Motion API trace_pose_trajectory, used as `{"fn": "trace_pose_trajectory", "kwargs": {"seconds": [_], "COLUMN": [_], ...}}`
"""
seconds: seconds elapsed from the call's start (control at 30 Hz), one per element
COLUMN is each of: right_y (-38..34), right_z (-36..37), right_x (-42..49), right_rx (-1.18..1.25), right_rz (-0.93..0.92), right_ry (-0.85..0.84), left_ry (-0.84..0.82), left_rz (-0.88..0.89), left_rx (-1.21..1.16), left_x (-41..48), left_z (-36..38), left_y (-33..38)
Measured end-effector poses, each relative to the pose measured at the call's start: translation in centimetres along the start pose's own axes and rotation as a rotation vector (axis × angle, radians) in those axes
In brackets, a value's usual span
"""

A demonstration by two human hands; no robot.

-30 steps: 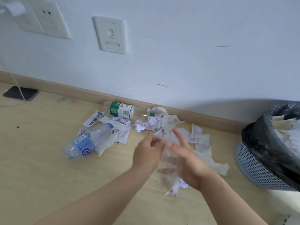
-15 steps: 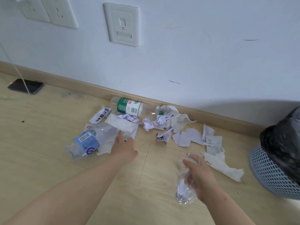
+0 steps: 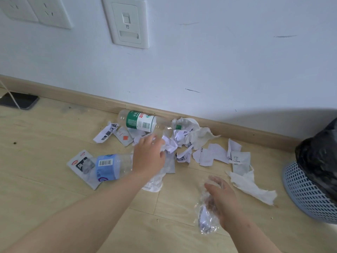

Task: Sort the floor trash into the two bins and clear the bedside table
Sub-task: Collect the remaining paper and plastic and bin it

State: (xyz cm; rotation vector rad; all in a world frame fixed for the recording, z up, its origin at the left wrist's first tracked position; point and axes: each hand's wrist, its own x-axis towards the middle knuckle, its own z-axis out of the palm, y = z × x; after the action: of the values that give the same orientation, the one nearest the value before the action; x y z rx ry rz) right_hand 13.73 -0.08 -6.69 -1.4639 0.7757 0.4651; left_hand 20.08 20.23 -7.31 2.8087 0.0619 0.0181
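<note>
Left hand out far over crumpled paper, just near of green bottle lying left-right along baseboard; can't tell if closed on anything. Gripping plastic wad in right hand, near side, the closer one to bin at right.

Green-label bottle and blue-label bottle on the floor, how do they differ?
The green-label bottle lies beside the baseboard; the blue-label bottle lies farther out on the floor. The green-label bottle's cap end meets crumpled paper; the blue-label bottle rests on a flat packet, one end hidden by the left hand. Both are clear plastic, on their sides.
</note>
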Motion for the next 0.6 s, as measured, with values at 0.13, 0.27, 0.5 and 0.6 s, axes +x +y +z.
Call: {"fn": "trace_pose_trajectory", "kwargs": {"seconds": [0.13,0.27,0.5,0.6], "right_y": [2.1,2.9,2.6,2.6], "right_z": [-0.8,-1.4,-1.4,-1.6], "right_x": [0.8,1.7,2.3,2.7], "right_rx": [-0.063,-0.068,-0.079,-0.089], "right_rz": [0.089,0.115,0.135,0.138], "right_ry": [-0.021,-0.027,-0.095,-0.121], "left_ry": [-0.394,-0.622,-0.44,-0.546], "left_rz": [-0.025,-0.02,0.22,0.306], "left_rx": [0.08,0.164,0.209,0.07], "left_x": [3.6,1.3,-2.8,-2.8], "left_z": [0.7,3.7,4.5,4.0], "left_y": [-0.8,0.4,2.5,2.6]}}
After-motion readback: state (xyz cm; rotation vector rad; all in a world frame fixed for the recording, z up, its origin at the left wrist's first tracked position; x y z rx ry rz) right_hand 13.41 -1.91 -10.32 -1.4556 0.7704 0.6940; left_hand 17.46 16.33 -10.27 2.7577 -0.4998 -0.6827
